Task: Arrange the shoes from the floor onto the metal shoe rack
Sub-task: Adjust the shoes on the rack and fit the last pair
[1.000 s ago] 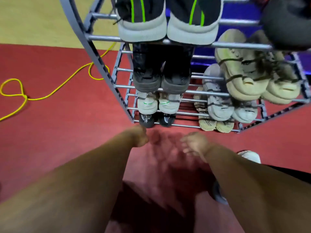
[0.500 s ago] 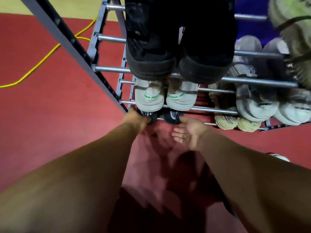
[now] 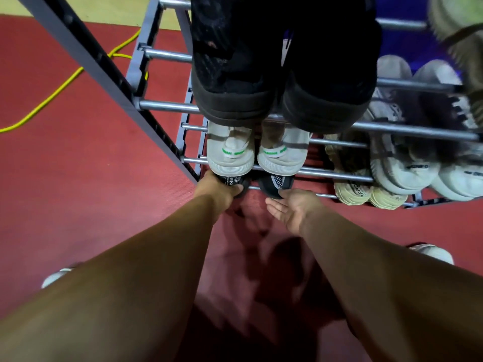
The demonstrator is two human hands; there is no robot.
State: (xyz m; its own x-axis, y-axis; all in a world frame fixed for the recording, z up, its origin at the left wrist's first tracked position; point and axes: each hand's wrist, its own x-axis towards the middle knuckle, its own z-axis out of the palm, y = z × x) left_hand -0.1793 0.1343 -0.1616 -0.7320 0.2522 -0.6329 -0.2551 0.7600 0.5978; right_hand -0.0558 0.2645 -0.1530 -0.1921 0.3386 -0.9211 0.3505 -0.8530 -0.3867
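The metal shoe rack (image 3: 167, 105) fills the top of the head view, with pairs on several tiers. A black pair sits on its lowest tier at the left. My left hand (image 3: 217, 190) is wrapped around the heel of the left black shoe (image 3: 232, 182). My right hand (image 3: 292, 207) lies palm up and open, its fingertips touching the heel of the right black shoe (image 3: 274, 184). Above them stand a white pair with green bands (image 3: 254, 155) and a large dark pair (image 3: 279, 82).
Beige shoes (image 3: 366, 189) and grey-white sneakers (image 3: 418, 168) fill the rack's right side. A yellow cable (image 3: 65, 84) snakes over the red floor (image 3: 91, 205) at the left. My own white shoes (image 3: 433, 254) show at both lower sides.
The view has dropped closer to the rack's lower tiers. Both hands moved forward from the bare floor to the black pair; the left closed on its shoe's heel.
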